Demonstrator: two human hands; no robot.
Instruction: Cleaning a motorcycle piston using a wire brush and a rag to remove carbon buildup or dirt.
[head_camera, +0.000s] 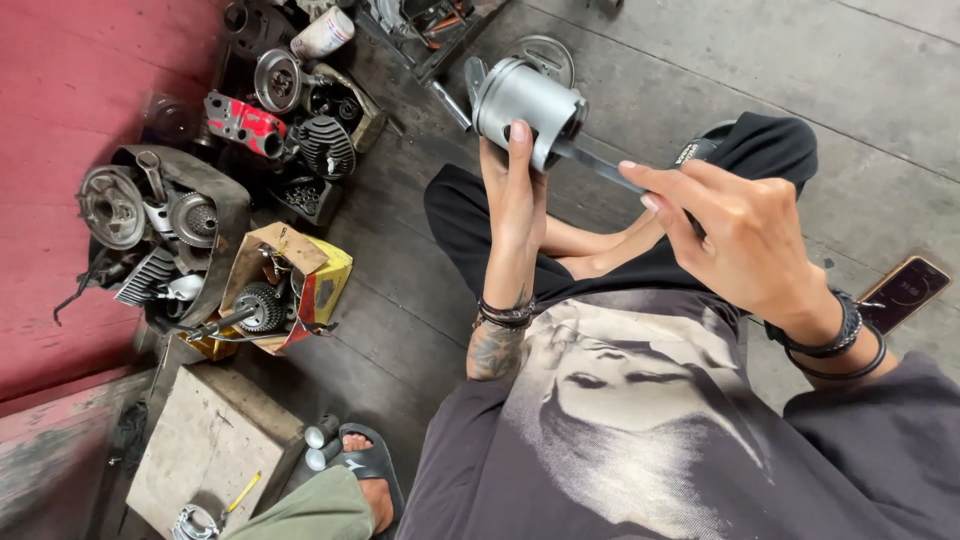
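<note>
Far left: a red wall, and at its foot a dark tray (232, 205) heaped with metal engine parts, gears and finned pieces. Just right of it, an open yellow cardboard box (325, 275) holds a gear on a shaft. Behind these, a red-and-silver part (243, 122), a round finned cylinder head (326, 146) and a white can (323, 33) lie close together on the floor (880, 90).

Lower left: a worn wooden block (205, 450) with a yellow-handled tool resting on it. Beside it, another person's foot in a dark sandal (372, 465), with an olive trouser leg.

Centre: the person sits cross-legged on the concrete floor in black trousers and a printed grey shirt. The left hand (515, 195), forearm tattooed and wrist banded, is raised upright; its grip is closed around a grey metal cylinder (525, 100), fingers behind, thumb pressed on the near side. The cylinder is held up in the air above the knees, its open end tilted toward the right.

Right of centre: the right hand (745, 235), bracelets at the wrist, pinches a thin dark flat blade (600, 168) between thumb and fingers, grip closed on it. The blade's tip reaches into the cylinder's open end.

Far right: a phone (905, 292) lies flat on the floor, near the right wrist but apart from it.
</note>
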